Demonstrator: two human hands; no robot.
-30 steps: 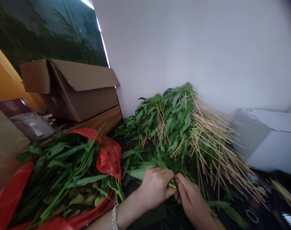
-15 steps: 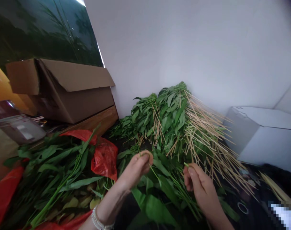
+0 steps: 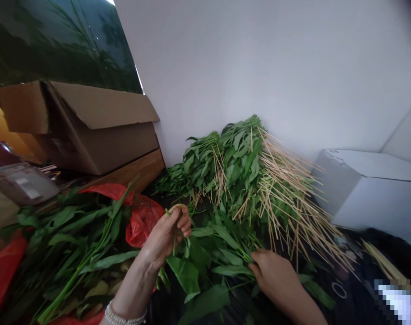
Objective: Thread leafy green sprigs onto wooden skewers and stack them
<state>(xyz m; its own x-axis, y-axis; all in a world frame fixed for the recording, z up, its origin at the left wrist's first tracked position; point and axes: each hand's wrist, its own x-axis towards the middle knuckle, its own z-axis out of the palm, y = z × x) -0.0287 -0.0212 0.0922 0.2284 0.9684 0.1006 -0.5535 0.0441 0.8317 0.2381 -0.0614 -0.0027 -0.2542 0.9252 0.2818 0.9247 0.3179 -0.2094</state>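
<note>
My left hand [image 3: 169, 228] is closed, pinching a thin green leafy stem [image 3: 174, 243] that hangs below the fingers; a cut end pokes out above the thumb. Lower right, my right hand [image 3: 276, 273] has its fingers closed on some green leafy stems [image 3: 242, 253] lying in the loose pile; the fingertips are partly hidden. Broad green leaves [image 3: 185, 273] spread between the two hands. Behind them, leafy bunches [image 3: 241, 153] lean against the wall, with many thin pale sticks [image 3: 293, 180] fanning out to the right.
To the left, a torn red plastic bag [image 3: 144, 221] holds long leafy stalks [image 3: 97, 253]. An open cardboard box [image 3: 117, 140] and a clear plastic container [image 3: 27, 187] stand beyond it. A white box [image 3: 377, 194] stands at the right, against a white wall [image 3: 259, 58].
My left hand has moved left and turned, fingers curled around the stem. My right hand has lowered onto the leafy stems; the short stem piece at its fingertips is no longer visible.
</note>
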